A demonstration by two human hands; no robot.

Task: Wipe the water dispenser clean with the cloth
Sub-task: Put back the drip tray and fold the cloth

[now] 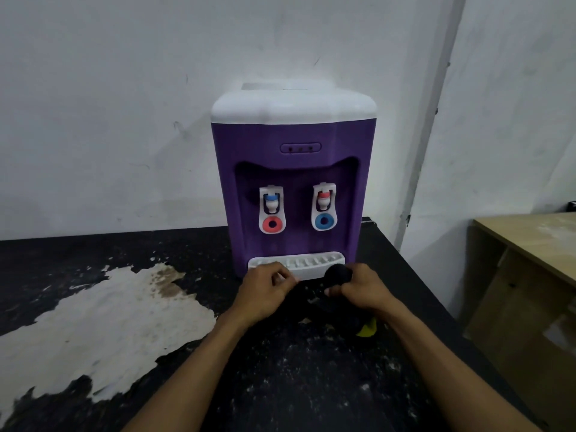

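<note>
A purple water dispenser with a white top and two white taps stands upright at the back of a black table. Its white drip tray juts out at the bottom front. A black cloth with a yellow patch lies in front of the tray. My right hand grips a bunched part of the cloth just below the tray's right end. Fingers curled, my left hand sits at the tray's left front edge and seems to pinch the cloth's other end; the black cloth blends into the table there.
The black tabletop has a large worn pale patch on its left side. A white wall rises right behind the dispenser. A wooden desk stands to the right across a gap from the table's right edge.
</note>
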